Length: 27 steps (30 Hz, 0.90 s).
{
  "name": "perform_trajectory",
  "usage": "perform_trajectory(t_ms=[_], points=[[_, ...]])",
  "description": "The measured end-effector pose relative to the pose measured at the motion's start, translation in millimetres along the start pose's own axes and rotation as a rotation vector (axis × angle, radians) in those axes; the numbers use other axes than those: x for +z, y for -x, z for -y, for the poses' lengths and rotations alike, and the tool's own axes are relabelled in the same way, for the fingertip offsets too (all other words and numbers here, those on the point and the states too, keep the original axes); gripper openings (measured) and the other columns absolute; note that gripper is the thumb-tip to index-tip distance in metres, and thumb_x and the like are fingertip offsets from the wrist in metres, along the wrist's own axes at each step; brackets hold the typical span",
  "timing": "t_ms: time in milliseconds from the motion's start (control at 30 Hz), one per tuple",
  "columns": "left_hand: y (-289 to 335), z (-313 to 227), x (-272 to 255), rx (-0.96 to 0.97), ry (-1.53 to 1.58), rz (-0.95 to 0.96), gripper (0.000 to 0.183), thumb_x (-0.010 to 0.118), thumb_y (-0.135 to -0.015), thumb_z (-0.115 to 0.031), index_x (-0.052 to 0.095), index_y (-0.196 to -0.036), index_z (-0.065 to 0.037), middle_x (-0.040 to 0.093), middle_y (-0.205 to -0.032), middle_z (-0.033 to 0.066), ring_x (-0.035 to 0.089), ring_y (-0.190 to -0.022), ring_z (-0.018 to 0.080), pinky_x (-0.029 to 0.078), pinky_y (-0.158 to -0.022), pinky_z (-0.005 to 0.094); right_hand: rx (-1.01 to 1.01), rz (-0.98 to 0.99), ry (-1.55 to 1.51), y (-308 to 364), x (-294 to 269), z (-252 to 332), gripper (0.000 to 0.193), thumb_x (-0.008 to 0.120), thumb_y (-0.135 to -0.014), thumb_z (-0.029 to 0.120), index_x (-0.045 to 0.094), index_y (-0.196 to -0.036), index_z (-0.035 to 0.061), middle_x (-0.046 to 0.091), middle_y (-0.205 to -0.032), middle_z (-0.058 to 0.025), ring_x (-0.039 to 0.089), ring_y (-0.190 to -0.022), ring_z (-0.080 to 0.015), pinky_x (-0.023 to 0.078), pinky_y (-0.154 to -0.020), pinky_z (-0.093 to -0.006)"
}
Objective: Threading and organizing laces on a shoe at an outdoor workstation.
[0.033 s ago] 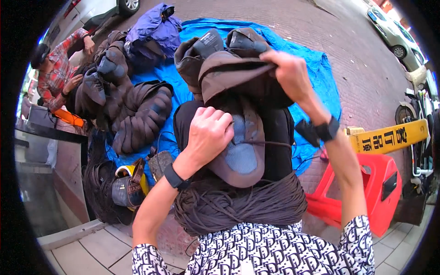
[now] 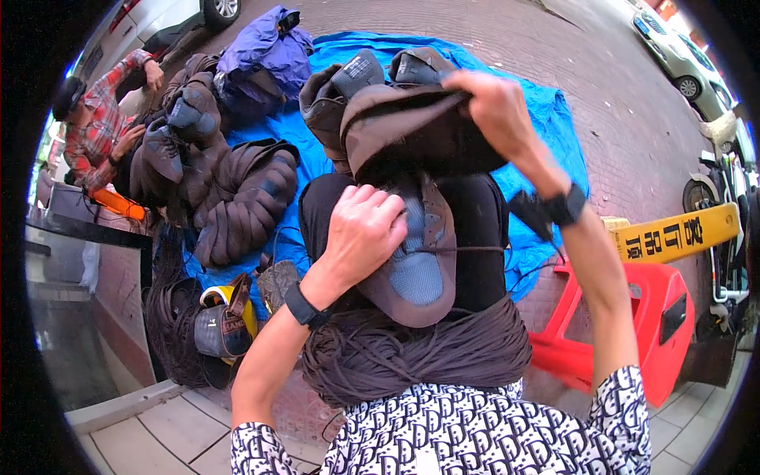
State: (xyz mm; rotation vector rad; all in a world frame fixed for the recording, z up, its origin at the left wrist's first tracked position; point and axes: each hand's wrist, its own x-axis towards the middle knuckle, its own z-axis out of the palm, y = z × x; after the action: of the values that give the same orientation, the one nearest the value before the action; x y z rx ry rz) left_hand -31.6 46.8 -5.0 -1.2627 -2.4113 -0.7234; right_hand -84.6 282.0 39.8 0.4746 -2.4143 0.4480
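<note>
At centre, the left hand (image 2: 362,229) appears clamped on the side of a brown-and-blue shoe (image 2: 416,281); the right hand (image 2: 499,111), blurred, meets a brown flap (image 2: 412,131), its grip unclear. A lace (image 2: 479,248) trails rightward, untied; threading seems partial, the remainder hidden beneath the flap. Bundled cords (image 2: 419,348) lie below; piled shoes (image 2: 245,202) occupy upper left.
</note>
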Motion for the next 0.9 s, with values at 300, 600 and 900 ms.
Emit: perform_trajectory(t_ms=[300, 600, 900], points=[[34, -33, -32, 0.19, 0.19, 0.068, 0.013, 0.063, -0.063, -0.005, 0.051, -0.069, -0.007, 0.045, -0.047, 0.0047, 0.049, -0.041, 0.0212, 0.039, -0.04, 0.0317, -0.236, 0.024, -0.114, -136, -81, 37, 0.018, 0.048, -0.058, -0.004, 0.062, -0.069, -0.0004, 0.058, -0.054, -0.0104, 0.055, -0.046, -0.0146, 0.043, -0.043, -0.0275], [33, -2, -13, 0.158, 0.366, 0.015, 0.013, 0.064, -0.06, -0.006, 0.056, -0.071, -0.006, 0.046, -0.051, 0.0039, 0.049, -0.043, 0.0197, 0.04, -0.043, 0.0314, -0.222, 0.103, 0.169, -117, 115, -108, 0.013, 0.052, -0.072, 0.013, 0.06, -0.08, 0.0084, 0.062, -0.084, -0.014, 0.058, -0.081, -0.0345, 0.047, -0.069, -0.0424], [9, 8, -2, 0.141, 0.475, 0.031, 0.015, 0.064, -0.057, -0.003, 0.056, -0.069, -0.005, 0.045, -0.051, 0.0028, 0.047, -0.042, 0.0172, 0.037, -0.041, 0.0297, -0.003, 0.275, -0.155, -62, 174, -158, 0.013, 0.055, -0.072, 0.012, 0.06, -0.079, 0.0023, 0.059, -0.079, -0.0195, 0.058, -0.075, -0.0326, 0.045, -0.064, -0.0384]])
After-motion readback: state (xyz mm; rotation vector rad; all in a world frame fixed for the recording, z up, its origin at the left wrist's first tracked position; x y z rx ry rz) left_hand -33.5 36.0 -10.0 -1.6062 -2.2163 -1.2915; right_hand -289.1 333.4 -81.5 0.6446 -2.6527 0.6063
